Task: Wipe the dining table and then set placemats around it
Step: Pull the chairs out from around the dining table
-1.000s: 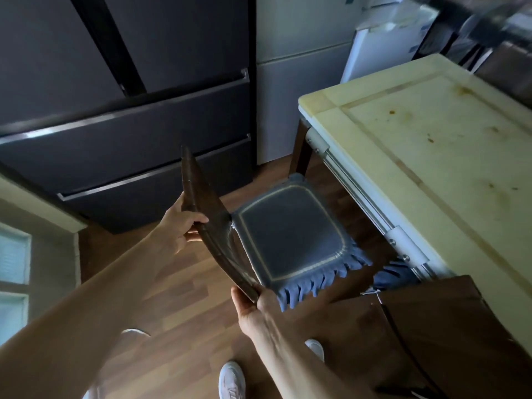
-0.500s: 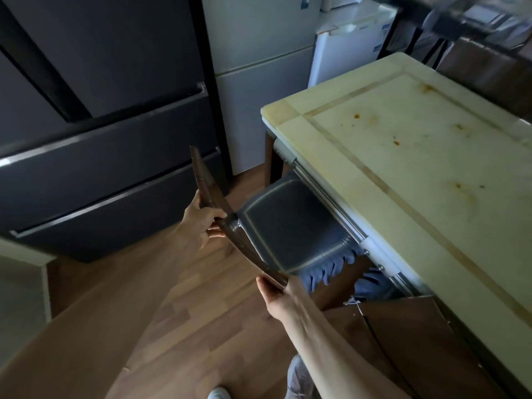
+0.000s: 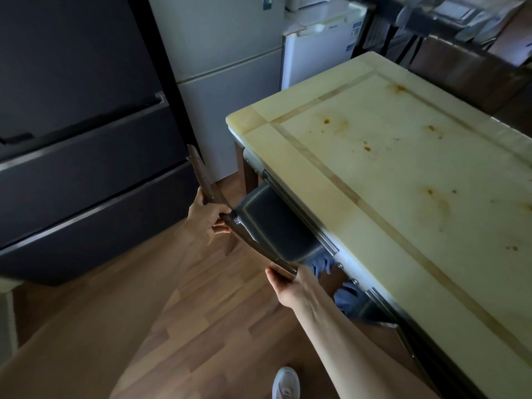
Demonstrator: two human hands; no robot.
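The cream dining table [image 3: 383, 174] fills the right side, its top marked with several brown stains. A dark wooden chair back [image 3: 221, 214] curves along the table's left edge. My left hand [image 3: 205, 217] grips its upper part and my right hand [image 3: 288, 286] grips its lower end. The chair's blue fringed seat cushion [image 3: 276, 226] lies mostly under the table edge. No cloth or placemats are in view.
A dark fridge with drawers [image 3: 86, 168] stands at the left, a pale fridge [image 3: 224, 67] behind it, and a small white appliance [image 3: 316, 44] beyond the table. Another dark chair [image 3: 460, 70] stands at the far side. Wooden floor [image 3: 201, 326] lies below, my shoe [image 3: 286, 383] on it.
Both hands have pushed the chair toward the table, so the blue cushion has slid under the table edge. The view has shifted right.
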